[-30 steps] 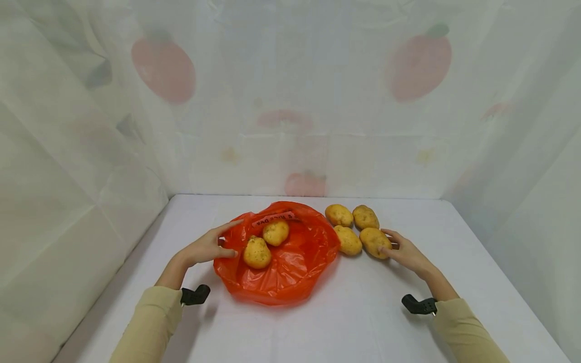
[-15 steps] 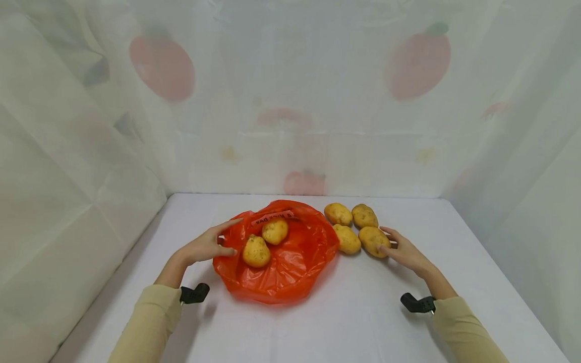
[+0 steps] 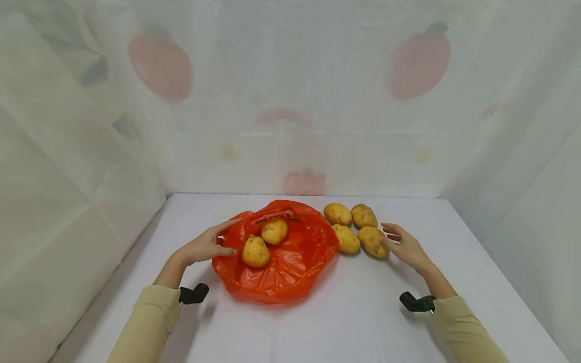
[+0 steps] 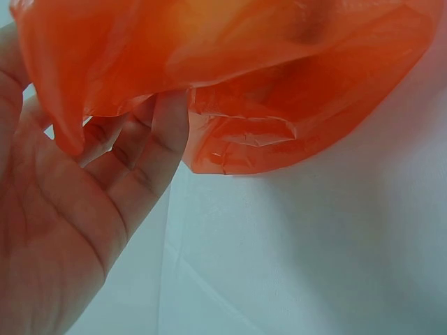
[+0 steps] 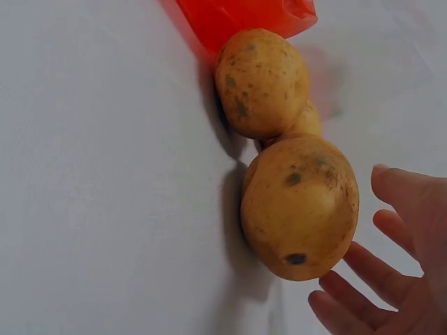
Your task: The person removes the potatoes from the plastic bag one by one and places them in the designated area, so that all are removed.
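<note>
A red plastic bag (image 3: 286, 267) lies spread with its mouth up, holding two potatoes: a lower one (image 3: 256, 251) and an upper one (image 3: 274, 231). My left hand (image 3: 202, 247) holds the bag's left rim, thumb and index finger reaching over it. Red plastic (image 4: 230, 63) covers part of those fingers in the left wrist view. Right of the bag sit several potatoes; the nearest potato (image 3: 373, 242) is beside my right hand (image 3: 405, 249). In the right wrist view the right hand's fingers (image 5: 374, 272) are spread, its thumb apart from that spotted potato (image 5: 300, 209).
Three more potatoes cluster close to the bag: one against its right rim (image 3: 347, 239), one behind (image 3: 338, 214) and one at the back right (image 3: 364, 216). The white-covered table (image 3: 327, 322) meets pale curtains (image 3: 290, 156) at the back and sides.
My right hand's fingers have loosened and drawn slightly away from the nearest potato, which stays in place. The left hand and the bag look unchanged.
</note>
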`<state>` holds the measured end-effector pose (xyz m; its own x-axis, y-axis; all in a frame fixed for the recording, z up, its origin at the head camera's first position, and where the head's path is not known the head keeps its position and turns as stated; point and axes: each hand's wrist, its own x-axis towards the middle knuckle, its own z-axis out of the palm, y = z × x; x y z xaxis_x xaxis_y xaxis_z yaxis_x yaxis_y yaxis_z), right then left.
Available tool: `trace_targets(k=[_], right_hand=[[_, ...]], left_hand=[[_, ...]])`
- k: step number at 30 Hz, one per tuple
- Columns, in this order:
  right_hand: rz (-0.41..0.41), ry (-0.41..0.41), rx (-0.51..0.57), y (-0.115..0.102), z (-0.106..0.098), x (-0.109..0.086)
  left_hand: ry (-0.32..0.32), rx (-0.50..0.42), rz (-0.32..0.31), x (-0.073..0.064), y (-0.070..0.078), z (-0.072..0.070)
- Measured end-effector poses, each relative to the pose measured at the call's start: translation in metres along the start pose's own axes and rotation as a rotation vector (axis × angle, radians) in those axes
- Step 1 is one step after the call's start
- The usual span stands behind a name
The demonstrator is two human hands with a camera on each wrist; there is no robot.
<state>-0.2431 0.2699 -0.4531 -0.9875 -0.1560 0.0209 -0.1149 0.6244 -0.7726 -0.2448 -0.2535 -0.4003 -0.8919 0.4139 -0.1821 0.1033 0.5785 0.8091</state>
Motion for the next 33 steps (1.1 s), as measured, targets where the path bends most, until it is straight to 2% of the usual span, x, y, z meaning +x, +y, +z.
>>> trace_targets(k=[5,15,25,33], right_hand=[[-0.014,0.064,-0.009,-0.009,0.000,0.002],[-0.098,0.106,0.027,-0.035,0.004,0.008],[-0.208,0.091,0.121,-0.051,0.015,0.014],[-0.217,0.047,0.137,-0.073,0.023,0.019]], left_hand=[[0.005,0.005,-0.006,0.000,-0.001,0.000],[0.005,0.019,0.011,0.000,-0.004,0.000],[0.010,-0.004,-0.008,0.001,-0.005,0.001],[0.002,-0.011,-0.008,0.002,-0.005,0.001]])
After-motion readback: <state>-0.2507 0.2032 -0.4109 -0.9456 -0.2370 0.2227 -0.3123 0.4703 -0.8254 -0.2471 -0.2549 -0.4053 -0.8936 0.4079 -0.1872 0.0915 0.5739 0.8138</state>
